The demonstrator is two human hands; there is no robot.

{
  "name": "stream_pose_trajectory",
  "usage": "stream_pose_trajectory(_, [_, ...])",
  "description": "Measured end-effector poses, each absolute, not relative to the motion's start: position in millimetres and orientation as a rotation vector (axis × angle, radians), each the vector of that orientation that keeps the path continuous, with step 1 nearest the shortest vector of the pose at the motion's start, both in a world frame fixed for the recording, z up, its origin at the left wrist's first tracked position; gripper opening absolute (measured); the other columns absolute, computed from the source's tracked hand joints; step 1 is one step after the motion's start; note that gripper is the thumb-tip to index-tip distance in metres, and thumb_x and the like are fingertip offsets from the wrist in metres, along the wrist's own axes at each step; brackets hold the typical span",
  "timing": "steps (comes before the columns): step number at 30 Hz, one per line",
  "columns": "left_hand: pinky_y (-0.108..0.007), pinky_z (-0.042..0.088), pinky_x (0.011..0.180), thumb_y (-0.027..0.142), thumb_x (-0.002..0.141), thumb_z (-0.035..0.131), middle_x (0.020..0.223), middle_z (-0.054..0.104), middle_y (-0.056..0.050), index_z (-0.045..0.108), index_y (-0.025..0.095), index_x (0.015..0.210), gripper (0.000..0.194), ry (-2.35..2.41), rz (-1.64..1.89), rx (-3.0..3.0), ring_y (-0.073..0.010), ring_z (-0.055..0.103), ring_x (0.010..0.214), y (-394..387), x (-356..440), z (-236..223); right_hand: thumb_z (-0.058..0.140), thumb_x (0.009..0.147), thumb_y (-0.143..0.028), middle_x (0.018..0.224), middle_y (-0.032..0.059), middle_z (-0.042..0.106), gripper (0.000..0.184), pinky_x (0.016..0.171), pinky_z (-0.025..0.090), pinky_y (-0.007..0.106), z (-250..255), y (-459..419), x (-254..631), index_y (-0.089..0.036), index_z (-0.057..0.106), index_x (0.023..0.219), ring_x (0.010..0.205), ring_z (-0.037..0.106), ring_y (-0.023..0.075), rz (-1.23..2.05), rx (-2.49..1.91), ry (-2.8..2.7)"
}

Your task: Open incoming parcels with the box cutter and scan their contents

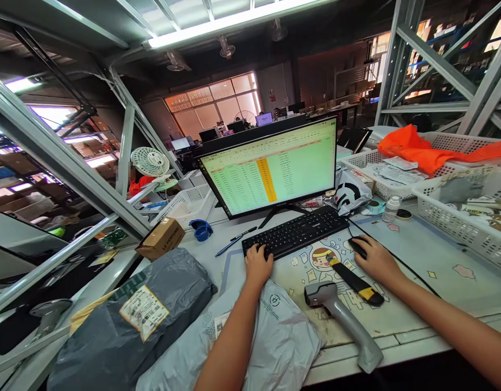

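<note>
My left hand (pixel 258 266) rests on the left end of a black keyboard (pixel 299 232), fingers spread over the keys. Under my right hand (pixel 376 260) is a black computer mouse (pixel 357 246), gripped on the desk mat. Behind the keyboard stands a monitor (pixel 234 184) showing a spreadsheet with one orange column. Between my forearms lie a grey barcode scanner (pixel 343 317) and a black and yellow utility knife (pixel 356 281). A white plastic mailer bag (pixel 283 331) lies beneath my left forearm, beside a dark grey parcel (pixel 172 282) with a shipping label (pixel 144 312).
A small cardboard box (pixel 163 239), blue tape dispenser (pixel 201 229) and pens (pixel 234 243) sit left of the keyboard. White plastic baskets (pixel 441 209) holding packets line the right side, with orange cloth (pixel 437 152) over them. A metal rack post (pixel 63 152) slants along the left.
</note>
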State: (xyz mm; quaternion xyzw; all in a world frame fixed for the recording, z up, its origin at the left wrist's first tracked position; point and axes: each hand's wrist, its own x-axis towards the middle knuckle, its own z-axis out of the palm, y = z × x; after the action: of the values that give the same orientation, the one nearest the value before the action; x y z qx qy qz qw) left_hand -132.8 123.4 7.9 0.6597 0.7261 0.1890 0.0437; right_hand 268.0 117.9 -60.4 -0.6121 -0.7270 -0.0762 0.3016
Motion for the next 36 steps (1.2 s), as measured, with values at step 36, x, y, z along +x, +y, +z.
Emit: stream_pose_trajectory(36, [-0.04, 0.048, 0.106, 0.022, 0.1, 0.045, 0.121, 0.068, -0.016, 0.07, 0.009, 0.116, 0.032, 1.955, 1.248, 2.246, -0.0228, 0.063, 0.115, 97.6, -157.2, 148.8, 0.044, 0.098, -0.043, 0.14, 0.0168, 0.061, 0.045, 0.103, 0.041, 0.059, -39.6, 102.5, 264.1, -0.019, 0.064, 0.13, 0.135, 0.049, 0.0376, -0.222, -1.626, -1.915])
